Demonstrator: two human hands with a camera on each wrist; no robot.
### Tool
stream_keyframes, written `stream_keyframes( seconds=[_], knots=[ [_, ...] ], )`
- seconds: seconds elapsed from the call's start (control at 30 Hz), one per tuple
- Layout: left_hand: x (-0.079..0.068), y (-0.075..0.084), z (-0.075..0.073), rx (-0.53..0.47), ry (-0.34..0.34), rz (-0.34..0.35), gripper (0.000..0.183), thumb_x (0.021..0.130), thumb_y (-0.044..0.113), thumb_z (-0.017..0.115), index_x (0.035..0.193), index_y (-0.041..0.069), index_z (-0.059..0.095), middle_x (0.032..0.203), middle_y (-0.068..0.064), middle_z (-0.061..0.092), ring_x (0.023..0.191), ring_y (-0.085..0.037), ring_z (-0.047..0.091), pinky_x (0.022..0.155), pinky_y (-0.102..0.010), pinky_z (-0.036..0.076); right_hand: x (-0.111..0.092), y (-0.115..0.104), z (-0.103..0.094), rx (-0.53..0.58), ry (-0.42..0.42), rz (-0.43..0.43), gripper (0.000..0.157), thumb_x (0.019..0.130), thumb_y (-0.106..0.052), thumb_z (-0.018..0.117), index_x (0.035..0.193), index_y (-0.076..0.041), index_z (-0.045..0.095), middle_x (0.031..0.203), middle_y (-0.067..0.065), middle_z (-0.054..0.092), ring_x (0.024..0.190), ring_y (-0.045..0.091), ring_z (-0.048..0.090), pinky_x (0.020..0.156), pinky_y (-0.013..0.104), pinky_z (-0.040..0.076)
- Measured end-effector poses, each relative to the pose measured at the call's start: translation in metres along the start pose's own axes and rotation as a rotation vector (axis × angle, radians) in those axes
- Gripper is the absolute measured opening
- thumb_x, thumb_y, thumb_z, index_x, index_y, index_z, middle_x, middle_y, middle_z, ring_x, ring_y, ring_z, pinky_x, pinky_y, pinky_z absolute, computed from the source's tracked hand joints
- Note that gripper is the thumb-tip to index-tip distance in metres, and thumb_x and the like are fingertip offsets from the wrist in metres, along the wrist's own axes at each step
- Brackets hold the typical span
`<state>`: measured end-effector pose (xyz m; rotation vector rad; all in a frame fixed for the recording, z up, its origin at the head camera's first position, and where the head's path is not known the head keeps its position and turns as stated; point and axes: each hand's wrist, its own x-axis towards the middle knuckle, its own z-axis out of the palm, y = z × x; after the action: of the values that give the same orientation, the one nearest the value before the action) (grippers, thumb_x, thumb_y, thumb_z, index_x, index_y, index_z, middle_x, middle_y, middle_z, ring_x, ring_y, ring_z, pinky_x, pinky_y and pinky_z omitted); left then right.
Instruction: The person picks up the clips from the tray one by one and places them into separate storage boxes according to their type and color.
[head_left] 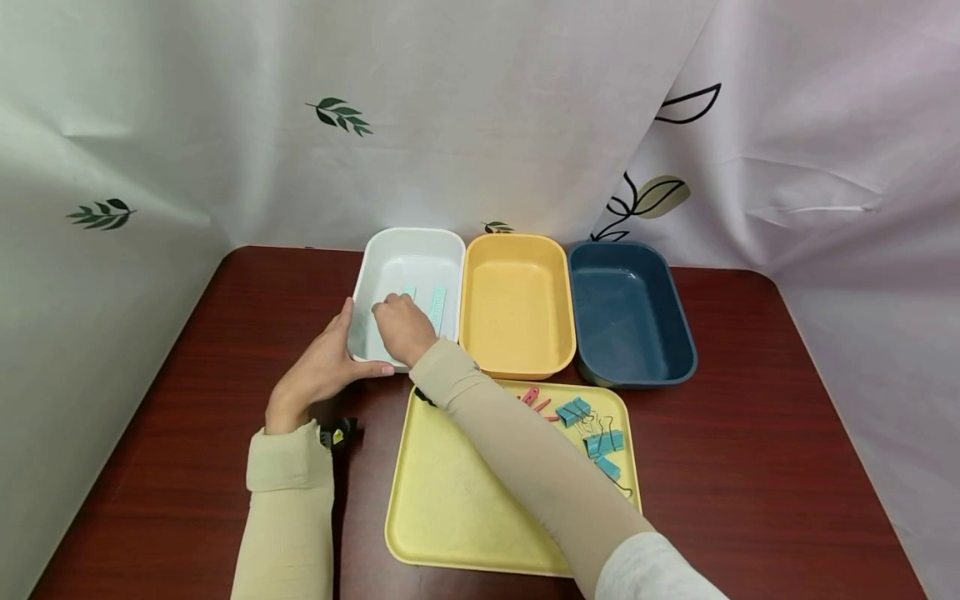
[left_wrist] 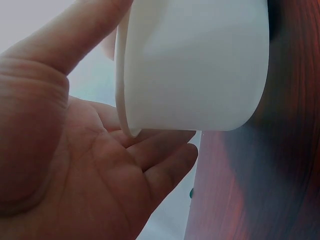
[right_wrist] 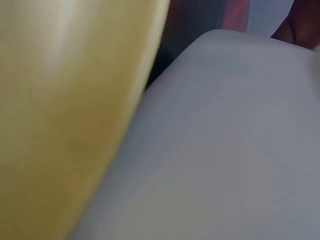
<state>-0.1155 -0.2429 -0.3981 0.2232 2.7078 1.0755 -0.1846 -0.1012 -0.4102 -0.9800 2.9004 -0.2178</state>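
My left hand (head_left: 318, 367) is at the near left corner of the white bin (head_left: 375, 242), its fingers along the left side and its thumb along the front rim. In the left wrist view those fingers look straight against the bin's wall (left_wrist: 200, 70). Inside the bin, my right hand (head_left: 405, 327) is low with the knuckles bent; its fingertips are hidden, so I cannot tell whether it holds anything. A pale teal strip with fine marks (head_left: 438, 308) lies right of it. Another teal piece (head_left: 409, 292) shows just beyond the knuckles, partly covered.
A yellow-orange bin (head_left: 517, 300) and a dark blue bin (head_left: 630, 317) stand right of the white one. In front is a yellow tray (head_left: 457, 500) with several teal binder clips (head_left: 603, 443) and small pink items (head_left: 531, 396). My right forearm crosses over the tray.
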Motion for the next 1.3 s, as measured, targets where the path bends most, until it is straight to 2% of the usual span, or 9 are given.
stream_keyframes(
  seconds=[0.13,0.33,0.73,1.0,1.3],
  knots=[
    [0.001,0.001,0.0,-0.002,-0.007,0.003,0.127,0.083,0.043,0.083,0.157,-0.004,-0.01,0.165,-0.026,0.002,0.147,-0.042,0.023,0.115,-0.057,0.028,0.0,0.002,-0.002,0.026,-0.024,0.001,0.031,0.102,-0.004,0.056,0.13,-0.009,0.068,0.118,0.009,0.067,0.107,0.023,0.062,0.093,0.028,0.051],
    [0.0,0.001,0.0,0.0,-0.011,-0.002,0.127,0.084,0.043,0.082,0.157,-0.005,-0.009,0.165,-0.026,0.002,0.148,-0.042,0.02,0.115,-0.058,0.027,-0.001,0.004,-0.007,0.114,-0.056,0.02,0.041,0.099,-0.001,0.059,0.14,-0.01,0.061,0.131,0.009,0.063,0.119,0.024,0.059,0.099,0.028,0.048],
    [-0.001,0.002,-0.001,-0.006,-0.014,-0.003,0.126,0.084,0.045,0.081,0.157,-0.004,-0.01,0.165,-0.026,0.002,0.149,-0.043,0.018,0.115,-0.06,0.026,-0.011,0.006,-0.025,0.151,-0.008,0.023,0.047,0.093,0.001,0.065,0.139,-0.009,0.061,0.135,0.011,0.06,0.122,0.028,0.056,0.099,0.026,0.048],
    [-0.001,0.001,-0.001,-0.007,-0.007,0.007,0.126,0.085,0.043,0.081,0.157,-0.004,-0.01,0.165,-0.026,0.002,0.147,-0.042,0.021,0.114,-0.06,0.027,-0.025,0.013,-0.038,0.162,0.025,0.022,0.043,0.098,0.003,0.056,0.14,-0.008,0.06,0.141,0.014,0.055,0.125,0.029,0.054,0.098,0.025,0.048],
    [0.0,0.002,0.0,-0.001,0.002,0.027,0.125,0.084,0.04,0.083,0.157,-0.006,-0.008,0.164,-0.028,0.006,0.143,-0.042,0.027,0.112,-0.059,0.03,-0.041,0.014,-0.053,0.157,0.05,0.019,0.044,0.098,-0.006,0.062,0.142,-0.009,0.057,0.147,0.016,0.048,0.128,0.031,0.052,0.098,0.026,0.048]
  ],
)
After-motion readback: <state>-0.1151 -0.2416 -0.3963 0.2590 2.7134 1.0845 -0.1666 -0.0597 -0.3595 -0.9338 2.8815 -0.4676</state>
